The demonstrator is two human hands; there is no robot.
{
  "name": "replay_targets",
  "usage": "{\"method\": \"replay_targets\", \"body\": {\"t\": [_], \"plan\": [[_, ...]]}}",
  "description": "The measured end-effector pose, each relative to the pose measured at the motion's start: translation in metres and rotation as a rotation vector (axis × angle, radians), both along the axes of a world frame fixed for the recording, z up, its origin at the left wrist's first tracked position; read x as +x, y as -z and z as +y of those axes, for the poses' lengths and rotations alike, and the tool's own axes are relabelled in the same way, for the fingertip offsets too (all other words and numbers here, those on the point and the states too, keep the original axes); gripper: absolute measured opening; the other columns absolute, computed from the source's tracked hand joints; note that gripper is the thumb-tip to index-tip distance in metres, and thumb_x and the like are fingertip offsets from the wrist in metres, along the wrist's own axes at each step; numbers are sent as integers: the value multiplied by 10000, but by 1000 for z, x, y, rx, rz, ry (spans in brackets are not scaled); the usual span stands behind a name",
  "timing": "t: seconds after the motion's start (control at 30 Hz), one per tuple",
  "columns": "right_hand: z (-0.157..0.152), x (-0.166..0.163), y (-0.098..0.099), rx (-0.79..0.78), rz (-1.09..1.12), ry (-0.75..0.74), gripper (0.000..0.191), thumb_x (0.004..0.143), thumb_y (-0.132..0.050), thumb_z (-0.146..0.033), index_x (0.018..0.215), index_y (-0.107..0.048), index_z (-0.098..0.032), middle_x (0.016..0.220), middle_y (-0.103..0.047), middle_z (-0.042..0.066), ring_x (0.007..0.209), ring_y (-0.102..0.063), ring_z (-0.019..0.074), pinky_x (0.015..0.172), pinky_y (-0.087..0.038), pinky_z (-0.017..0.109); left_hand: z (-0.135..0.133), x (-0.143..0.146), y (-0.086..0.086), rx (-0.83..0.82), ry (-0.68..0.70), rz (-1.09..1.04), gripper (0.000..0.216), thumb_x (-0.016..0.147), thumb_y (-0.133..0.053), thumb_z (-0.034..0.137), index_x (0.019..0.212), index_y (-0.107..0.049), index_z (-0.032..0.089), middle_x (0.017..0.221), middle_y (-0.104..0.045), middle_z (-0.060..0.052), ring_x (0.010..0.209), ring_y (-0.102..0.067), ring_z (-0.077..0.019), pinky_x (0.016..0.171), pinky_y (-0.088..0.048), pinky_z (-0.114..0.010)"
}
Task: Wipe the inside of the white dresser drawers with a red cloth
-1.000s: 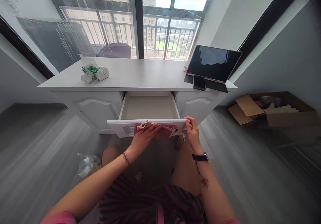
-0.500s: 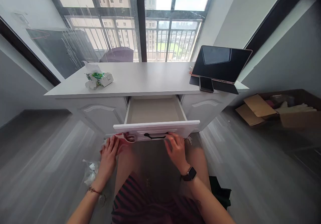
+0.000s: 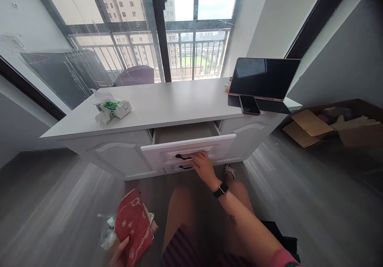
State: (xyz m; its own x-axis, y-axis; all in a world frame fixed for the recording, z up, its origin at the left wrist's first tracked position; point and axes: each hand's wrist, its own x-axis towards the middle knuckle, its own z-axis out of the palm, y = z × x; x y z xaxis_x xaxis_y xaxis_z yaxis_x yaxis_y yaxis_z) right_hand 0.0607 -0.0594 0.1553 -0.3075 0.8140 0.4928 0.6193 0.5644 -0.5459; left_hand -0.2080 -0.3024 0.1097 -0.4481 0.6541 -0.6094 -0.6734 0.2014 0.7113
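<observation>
Evidently, the left hand (image 3: 120, 253) held a red cloth (image 3: 134, 223) with pale patterning at the near left, low over the floor and well apart from the furniture; its thumb lay on top, pressing the folded fabric, a grip which appeared chosen to leave most of the cloth loose. The right hand (image 3: 204, 166) was at the dark handle (image 3: 180, 156) of the upper drawer (image 3: 152, 154), fingers narrow and bent over its right end, though whether they closed fully around it could not be told. That hold was judged to give control of the drawer, which stood partly open beneath the white cabinet top (image 3: 176, 99). A tablet (image 3: 265, 77) stood tilted at the far right, apparently propped by its dark cover (image 3: 273, 105), with a phone (image 3: 249, 105) lying flat at its near edge; both were probably set there to keep the middle free for access. At the left sat a tissue pack (image 3: 112, 108) bearing green print, too small to read. No brand was legible on the tablet, the phone or the watch (image 3: 221, 189) on the right wrist. An open cardboard box (image 3: 311, 122) rested on the floor at the right, without readable marking.
</observation>
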Motion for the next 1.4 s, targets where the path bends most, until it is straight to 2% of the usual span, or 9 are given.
{"method": "replay_targets", "body": {"t": [0.17,0.33,0.63,0.83,0.97,1.07,1.17,1.27,1.4], "plan": [[49,-9,-1,-22,11,-15,243,928,-476,-259,1070,-666,-205,1001,-662,56,1043,-466,236,900,-420,377,7,12,2,214,110,-284,341,671,-651,174,1001,-721,221,912,-751,-67,858,-699,-261,772,-567,-347],[86,-17,-6,-62,-31,4,236,917,-499,-251,1067,-673,-194,1002,-660,68,1058,-458,235,928,-405,370,-1,20,3,165,154,-422,402,704,-654,175,1102,-696,210,920,-749,-90,922,-685,-288,902,-509,-415],[99,-19,-18,-96,-95,2,240,900,-510,-227,1071,-665,-161,1018,-655,88,1099,-470,232,956,-399,372,-24,30,2,161,223,-449,529,713,-674,219,1239,-614,199,1061,-715,-125,1091,-604,-341,953,-469,-450],[16,-2,0,-137,-10,83,372,904,-452,-305,1226,-563,-156,1233,-567,126,1154,-493,252,953,-420,417,-30,46,-24,340,321,-540,319,803,-565,154,1065,-723,246,932,-751,-63,935,-686,-256,961,-469,-380],[-115,76,47,-458,-163,-6,324,868,-462,-416,1119,-640,-315,1084,-660,71,1020,-584,269,873,-450,429,-41,41,-18,389,321,-555,380,832,-492,118,1128,-693,246,954,-745,-57,885,-701,-228,928,-494,-340],[-227,143,89,-406,-192,121,385,776,-574,-483,1161,-579,-483,1198,-616,20,1106,-539,251,907,-406,399,-48,36,-12,375,298,-537,388,845,-474,129,1167,-669,227,945,-744,-68,876,-702,-240,862,-535,-345],[-301,173,117,-254,-343,-11,461,706,-625,-503,1159,-545,-541,1218,-607,-7,1072,-552,216,890,-377,386,-48,37,-13,390,252,-514,388,845,-461,103,1143,-679,222,957,-742,-67,875,-702,-235,820,-554,-327],[-301,160,112,-301,-416,0,184,806,-536,-415,921,-657,-492,876,-689,5,775,-606,207,710,-423,378,-45,43,-18,413,228,-501,426,840,-450,80,1178,-654,240,974,-742,-56,897,-697,-223,857,-540,-328],[-215,127,67,-297,-259,152,237,878,-453,-384,921,-677,-321,907,-662,49,835,-612,239,721,-461,380,-44,52,-24,331,194,-461,392,819,-475,89,1145,-665,197,1004,-736,-89,941,-685,-249,884,-528,-385]]}}
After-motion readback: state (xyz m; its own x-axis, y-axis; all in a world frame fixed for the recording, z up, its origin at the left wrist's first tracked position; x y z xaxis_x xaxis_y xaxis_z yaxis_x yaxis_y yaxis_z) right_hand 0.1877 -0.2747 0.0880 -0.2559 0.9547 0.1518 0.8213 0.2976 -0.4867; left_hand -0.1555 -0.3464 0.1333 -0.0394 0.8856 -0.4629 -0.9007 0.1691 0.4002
